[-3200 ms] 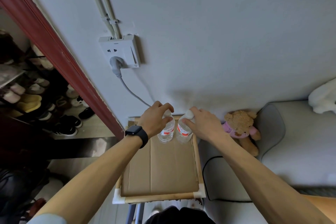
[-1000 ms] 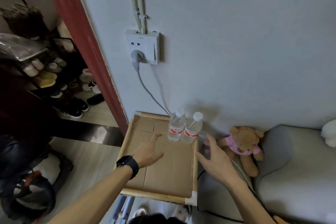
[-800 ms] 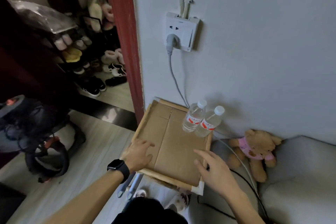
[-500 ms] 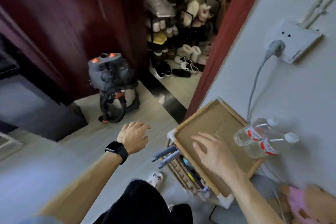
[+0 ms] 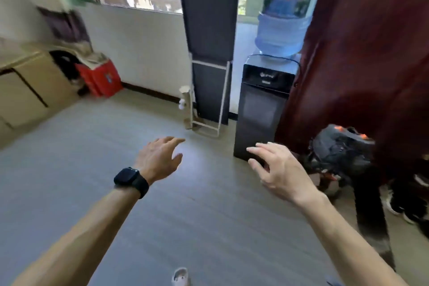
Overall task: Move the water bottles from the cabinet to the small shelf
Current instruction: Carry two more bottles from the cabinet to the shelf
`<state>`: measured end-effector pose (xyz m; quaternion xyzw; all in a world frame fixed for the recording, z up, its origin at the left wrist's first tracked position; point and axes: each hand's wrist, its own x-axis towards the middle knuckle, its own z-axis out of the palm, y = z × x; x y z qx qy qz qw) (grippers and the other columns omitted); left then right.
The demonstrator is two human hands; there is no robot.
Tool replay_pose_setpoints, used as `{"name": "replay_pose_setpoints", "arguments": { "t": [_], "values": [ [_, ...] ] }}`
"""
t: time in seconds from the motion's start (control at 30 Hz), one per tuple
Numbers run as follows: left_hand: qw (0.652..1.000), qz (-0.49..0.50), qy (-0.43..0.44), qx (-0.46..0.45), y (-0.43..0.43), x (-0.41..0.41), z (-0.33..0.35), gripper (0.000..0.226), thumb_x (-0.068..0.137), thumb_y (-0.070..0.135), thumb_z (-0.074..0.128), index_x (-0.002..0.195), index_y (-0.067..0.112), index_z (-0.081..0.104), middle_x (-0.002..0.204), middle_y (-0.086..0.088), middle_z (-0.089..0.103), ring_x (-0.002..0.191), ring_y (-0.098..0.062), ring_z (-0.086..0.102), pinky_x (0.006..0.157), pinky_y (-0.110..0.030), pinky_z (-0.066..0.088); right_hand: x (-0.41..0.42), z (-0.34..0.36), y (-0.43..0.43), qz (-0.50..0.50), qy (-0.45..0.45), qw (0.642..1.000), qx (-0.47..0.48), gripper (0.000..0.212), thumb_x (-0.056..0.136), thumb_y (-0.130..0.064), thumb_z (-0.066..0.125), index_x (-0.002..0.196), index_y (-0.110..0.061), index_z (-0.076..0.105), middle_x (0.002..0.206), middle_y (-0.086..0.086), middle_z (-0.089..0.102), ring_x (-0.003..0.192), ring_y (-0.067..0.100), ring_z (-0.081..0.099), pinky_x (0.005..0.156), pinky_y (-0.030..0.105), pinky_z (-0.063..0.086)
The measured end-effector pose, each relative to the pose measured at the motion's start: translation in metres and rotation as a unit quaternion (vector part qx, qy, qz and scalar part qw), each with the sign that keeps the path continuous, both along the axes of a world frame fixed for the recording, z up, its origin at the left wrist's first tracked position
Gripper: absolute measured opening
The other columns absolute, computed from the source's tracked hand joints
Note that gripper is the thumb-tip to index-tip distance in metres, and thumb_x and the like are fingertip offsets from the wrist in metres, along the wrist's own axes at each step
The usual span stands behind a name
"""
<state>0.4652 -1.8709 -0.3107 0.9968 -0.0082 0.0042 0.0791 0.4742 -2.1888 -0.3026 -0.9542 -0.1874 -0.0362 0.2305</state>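
Both of my hands hang in the air over the grey floor and hold nothing. My left hand (image 5: 160, 158), with a black watch on its wrist, has relaxed fingers pointing forward. My right hand (image 5: 276, 169) is spread with loose fingers, in front of the water dispenser. A beige cabinet (image 5: 25, 86) stands at the far left with its doors closed. No water bottles and no small shelf are in view.
A black water dispenser (image 5: 262, 109) with a big blue jug (image 5: 285, 11) stands ahead on the right beside a dark red door (image 5: 371, 53). A black vacuum (image 5: 341, 151) and shoes lie at the right. A red bag (image 5: 99, 76) sits by the wall.
The view has swung left, away from the shelf and its two bottles, into the room. Both hands let go of the bottles and left the shelf; they now hang free.
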Motion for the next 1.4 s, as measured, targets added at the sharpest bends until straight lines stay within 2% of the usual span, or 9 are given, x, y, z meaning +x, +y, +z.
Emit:
{"name": "replay_pose_setpoints", "arguments": {
  "t": [0.13, 0.27, 0.4, 0.47, 0.6, 0.83, 1.1, 1.4],
  "values": [
    [0.994, 0.097, -0.049, 0.009, 0.119, -0.028, 0.037, 0.049, 0.094, 0.043, 0.05, 0.142, 0.034, 0.044, 0.14, 0.007, 0.051, 0.126, -0.018, 0.048, 0.102, -0.036, 0.042, 0.031, 0.043, 0.138, 0.11, -0.052, 0.993, 0.006, 0.039, 0.096, -0.046, 0.054, 0.133, -0.034, 0.058, 0.138, -0.011, 0.056, 0.135, 0.017, 0.04, 0.113, 0.041, 0.036],
    [0.98, 0.179, -0.079, 0.034, 0.246, -0.052, 0.071, 0.05, 0.092, 0.044, 0.05, 0.141, 0.035, 0.044, 0.141, 0.007, 0.05, 0.128, -0.017, 0.047, 0.104, -0.038, 0.041, 0.055, 0.077, 0.286, 0.201, -0.088, 0.976, 0.004, 0.043, 0.097, -0.051, 0.048, 0.137, -0.037, 0.053, 0.141, -0.015, 0.052, 0.138, 0.013, 0.035, 0.114, 0.037, 0.034],
    [0.965, 0.233, -0.093, 0.074, 0.348, -0.06, 0.103, 0.052, 0.092, 0.045, 0.05, 0.142, 0.035, 0.042, 0.143, 0.005, 0.048, 0.131, -0.017, 0.045, 0.105, -0.039, 0.038, 0.073, 0.096, 0.404, 0.242, -0.118, 0.963, 0.007, 0.051, 0.093, -0.06, 0.037, 0.137, -0.041, 0.05, 0.14, -0.018, 0.053, 0.138, 0.013, 0.036, 0.111, 0.038, 0.037],
    [0.956, 0.263, -0.1, 0.088, 0.399, -0.06, 0.117, 0.052, 0.091, 0.046, 0.05, 0.142, 0.036, 0.042, 0.144, 0.005, 0.048, 0.132, -0.018, 0.044, 0.105, -0.04, 0.038, 0.082, 0.109, 0.459, 0.258, -0.126, 0.958, 0.011, 0.048, 0.094, -0.057, 0.042, 0.139, -0.041, 0.048, 0.142, -0.019, 0.051, 0.139, 0.012, 0.033, 0.111, 0.037, 0.036],
    [0.945, 0.289, -0.106, 0.111, 0.474, -0.055, 0.137, 0.052, 0.092, 0.047, 0.047, 0.143, 0.039, 0.039, 0.145, 0.007, 0.046, 0.133, -0.016, 0.042, 0.105, -0.038, 0.035, 0.102, 0.132, 0.54, 0.278, -0.149, 0.949, 0.016, 0.045, 0.096, -0.052, 0.047, 0.139, -0.04, 0.048, 0.142, -0.019, 0.05, 0.14, 0.011, 0.032, 0.113, 0.032, 0.033],
    [0.934, 0.315, -0.116, 0.121, 0.588, -0.022, 0.157, 0.051, 0.093, 0.047, 0.046, 0.142, 0.04, 0.039, 0.145, 0.009, 0.045, 0.133, -0.014, 0.041, 0.106, -0.036, 0.035, 0.165, 0.149, 0.659, 0.303, -0.168, 0.937, 0.035, 0.045, 0.096, -0.053, 0.045, 0.139, -0.038, 0.05, 0.143, -0.015, 0.051, 0.14, 0.015, 0.034, 0.114, 0.035, 0.033],
    [0.913, 0.357, -0.13, 0.15, 0.722, 0.06, 0.185, 0.052, 0.092, 0.049, 0.046, 0.143, 0.041, 0.039, 0.146, 0.01, 0.045, 0.133, -0.014, 0.041, 0.107, -0.036, 0.035, 0.272, 0.178, 0.8, 0.325, -0.205, 0.921, 0.059, 0.044, 0.098, -0.054, 0.043, 0.139, -0.04, 0.048, 0.143, -0.019, 0.05, 0.14, 0.012, 0.032, 0.111, 0.037, 0.036],
    [0.887, 0.411, -0.14, 0.155, 0.874, 0.144, 0.207, 0.052, 0.093, 0.05, 0.044, 0.143, 0.039, 0.039, 0.145, 0.009, 0.045, 0.134, -0.014, 0.041, 0.107, -0.036, 0.035, 0.381, 0.205, 0.981, 0.375, -0.216, 0.897, 0.082, 0.039, 0.099, -0.05, 0.044, 0.136, -0.04, 0.051, 0.142, -0.022, 0.05, 0.139, 0.008, 0.031, 0.111, 0.032, 0.034]
  ]
}}
